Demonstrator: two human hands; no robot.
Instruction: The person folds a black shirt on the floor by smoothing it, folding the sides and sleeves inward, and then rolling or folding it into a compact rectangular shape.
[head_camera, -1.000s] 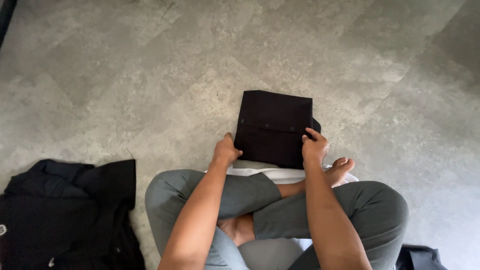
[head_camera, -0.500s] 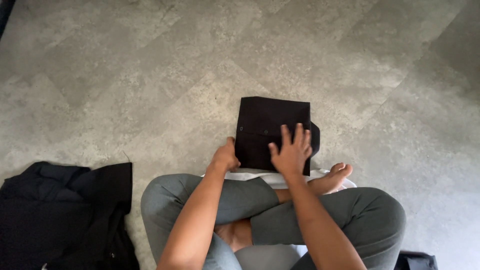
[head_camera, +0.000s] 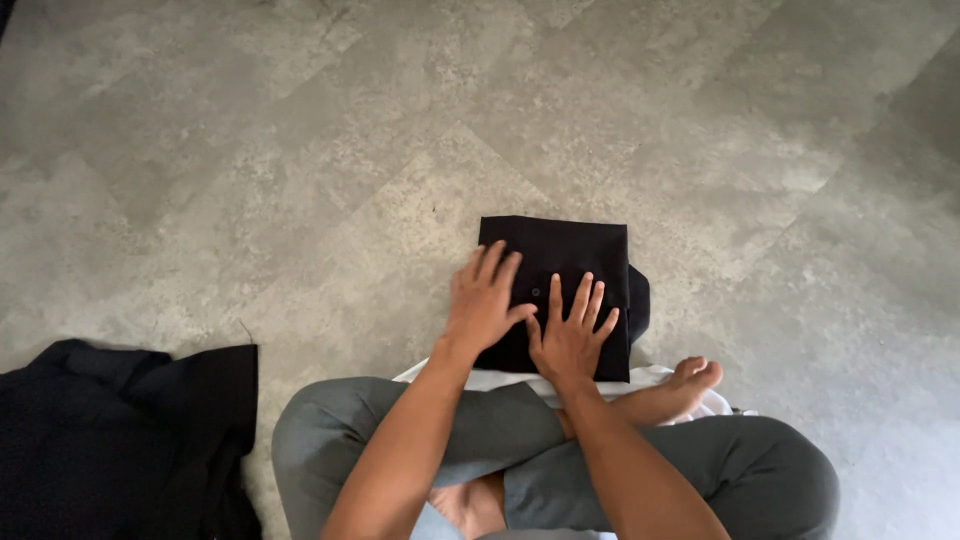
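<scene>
- The folded garment (head_camera: 556, 262) under my left hand (head_camera: 483, 305) and right hand (head_camera: 570, 338) is plain black, with small dark buttons barely showing.
- The cloth (head_camera: 500, 380) beneath its near edge is white.
- My trousers (head_camera: 760, 470) are a muted grey-green, unpatterned.
- The heap of clothes (head_camera: 110, 440) off to my left is black too.
- The floor (head_camera: 250, 160) is mottled grey stone-look, paler speckled patches set in a slanted, angled tile pattern.

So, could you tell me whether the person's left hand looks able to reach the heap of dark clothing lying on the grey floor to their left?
Probably yes: the left hand rests on the folded black garment, and bare floor separates it from the heap.
</scene>
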